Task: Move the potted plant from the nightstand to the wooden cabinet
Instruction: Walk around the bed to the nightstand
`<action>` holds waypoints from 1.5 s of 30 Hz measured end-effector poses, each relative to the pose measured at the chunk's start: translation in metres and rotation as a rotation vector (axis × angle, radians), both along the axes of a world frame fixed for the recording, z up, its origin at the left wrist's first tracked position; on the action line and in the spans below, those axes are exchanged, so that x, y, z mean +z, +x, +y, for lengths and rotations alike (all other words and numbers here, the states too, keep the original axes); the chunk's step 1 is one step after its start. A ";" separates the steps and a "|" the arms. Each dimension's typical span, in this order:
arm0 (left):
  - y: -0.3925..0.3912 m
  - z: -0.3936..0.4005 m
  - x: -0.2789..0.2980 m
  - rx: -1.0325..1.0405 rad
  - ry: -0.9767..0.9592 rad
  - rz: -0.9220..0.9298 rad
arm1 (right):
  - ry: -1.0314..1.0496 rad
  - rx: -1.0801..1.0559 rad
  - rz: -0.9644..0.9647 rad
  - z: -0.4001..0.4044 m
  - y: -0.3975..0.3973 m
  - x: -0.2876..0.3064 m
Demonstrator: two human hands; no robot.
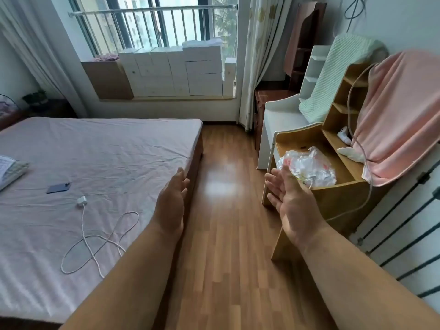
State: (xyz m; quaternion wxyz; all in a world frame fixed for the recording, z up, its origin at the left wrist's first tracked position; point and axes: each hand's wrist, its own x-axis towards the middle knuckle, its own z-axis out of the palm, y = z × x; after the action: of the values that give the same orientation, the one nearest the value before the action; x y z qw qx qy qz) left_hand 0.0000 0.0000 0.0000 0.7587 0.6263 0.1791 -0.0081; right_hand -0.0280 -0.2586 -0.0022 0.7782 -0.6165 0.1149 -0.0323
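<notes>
Far left of the bed (100, 148), at its head end, I see the potted plant (35, 96) upright on the dark nightstand (51, 109), leaves up; too small and blurred for detail. No legible writing anywhere. Left hand (170, 206) and right hand (291, 206) both out over the floor beside the bed, palms facing, fingers spread, holding nothing. Wooden cabinet (333, 196) just behind the right hand.

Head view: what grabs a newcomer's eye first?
Two bare, empty hands, left hand and right hand, held open over the wooden floor. Left of them, the pink bed with a phone and a charger cable. On the right, a crumpled plastic bag lies on the wooden cabinet.
</notes>
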 end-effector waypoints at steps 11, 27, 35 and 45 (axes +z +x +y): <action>0.100 0.031 -0.021 -0.036 0.023 0.108 | 0.019 0.054 0.192 0.020 0.121 -0.046; 0.372 0.078 -0.107 -0.156 0.080 0.508 | 0.063 -0.097 0.705 0.029 0.352 -0.181; 0.482 0.045 -0.145 -0.235 0.081 0.595 | -0.023 -0.090 0.743 -0.009 0.452 -0.208; 0.662 -0.021 -0.174 -0.333 0.150 0.676 | -0.066 -0.068 0.739 -0.074 0.655 -0.209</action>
State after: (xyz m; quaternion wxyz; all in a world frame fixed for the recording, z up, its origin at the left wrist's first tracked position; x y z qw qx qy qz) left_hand 0.6617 -0.0213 -0.1739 0.5972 0.6627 0.3148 -0.3242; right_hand 0.6265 -0.3327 -0.2110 0.6624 -0.6071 0.4075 0.1630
